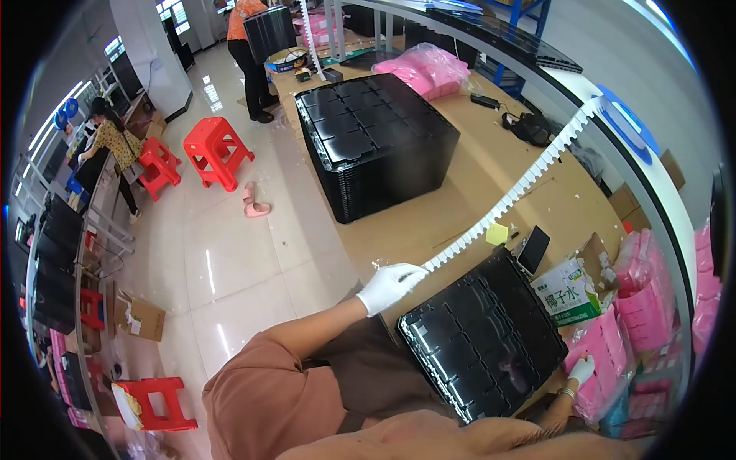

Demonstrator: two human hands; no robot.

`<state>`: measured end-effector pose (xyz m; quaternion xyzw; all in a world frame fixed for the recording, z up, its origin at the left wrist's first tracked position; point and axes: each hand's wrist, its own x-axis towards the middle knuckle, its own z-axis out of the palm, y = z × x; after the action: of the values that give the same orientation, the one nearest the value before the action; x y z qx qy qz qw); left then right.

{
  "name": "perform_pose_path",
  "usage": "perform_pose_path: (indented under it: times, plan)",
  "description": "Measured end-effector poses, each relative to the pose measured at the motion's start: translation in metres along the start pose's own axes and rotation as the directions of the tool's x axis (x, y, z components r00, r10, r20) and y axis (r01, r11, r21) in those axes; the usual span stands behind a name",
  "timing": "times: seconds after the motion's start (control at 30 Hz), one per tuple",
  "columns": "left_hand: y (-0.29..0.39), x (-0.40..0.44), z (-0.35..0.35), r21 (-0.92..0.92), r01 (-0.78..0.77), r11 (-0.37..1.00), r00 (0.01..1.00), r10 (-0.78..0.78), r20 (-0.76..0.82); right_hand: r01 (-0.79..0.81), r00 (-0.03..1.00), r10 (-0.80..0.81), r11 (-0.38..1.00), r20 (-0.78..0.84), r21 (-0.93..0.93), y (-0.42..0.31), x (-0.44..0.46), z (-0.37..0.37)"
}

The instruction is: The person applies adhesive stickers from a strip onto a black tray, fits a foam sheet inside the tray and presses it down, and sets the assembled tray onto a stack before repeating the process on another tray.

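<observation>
My left hand (392, 287), in a white glove, is closed on the lower end of a white toothed strip (510, 198). The strip rises in a curve to a blue-and-white reel (627, 126) at the upper right. Below it, a stack of black trays (483, 337) lies tilted in front of me at the bench's near edge. At the lower right, my right hand (583, 369), also gloved, is closed at the edge of pink foam pieces (606, 360) in clear plastic, beside the tray stack.
A larger black tray stack (372, 138) stands on the brown bench (418, 230). Nearby are a phone (533, 250), yellow notes (497, 234), a carton (567, 293) and pink bags (429, 70). Red stools (218, 153) stand left; one person works behind, another at far left.
</observation>
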<state>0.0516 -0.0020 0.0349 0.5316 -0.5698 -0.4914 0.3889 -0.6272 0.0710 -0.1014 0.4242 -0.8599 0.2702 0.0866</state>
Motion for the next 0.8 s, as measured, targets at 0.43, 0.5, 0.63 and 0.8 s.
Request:
perform_pose_path:
  times: [0.43,0.5,0.63,0.8]
  plan:
    - [0.002,0.01,0.054,-0.378,0.514,0.77,0.644,-0.055,0.763,0.121,0.986,-0.166,0.753,0.008,0.647,-0.257,-0.098,-0.138]
    - [0.021,0.001,0.092,-0.266,0.678,0.686,0.451,-0.102,0.887,0.117,0.877,-0.377,0.768,0.298,0.63,-0.308,-0.149,-0.123]
    - [-0.013,0.022,0.126,-0.059,0.581,0.812,0.584,-0.365,0.725,0.029,0.675,-0.428,0.829,0.601,0.558,-0.354,-0.214,-0.103]
    - [0.006,0.039,0.098,-0.277,0.79,0.548,0.565,-0.473,0.676,0.353,0.561,-0.7,0.685,0.441,0.637,-0.333,-0.219,-0.148]
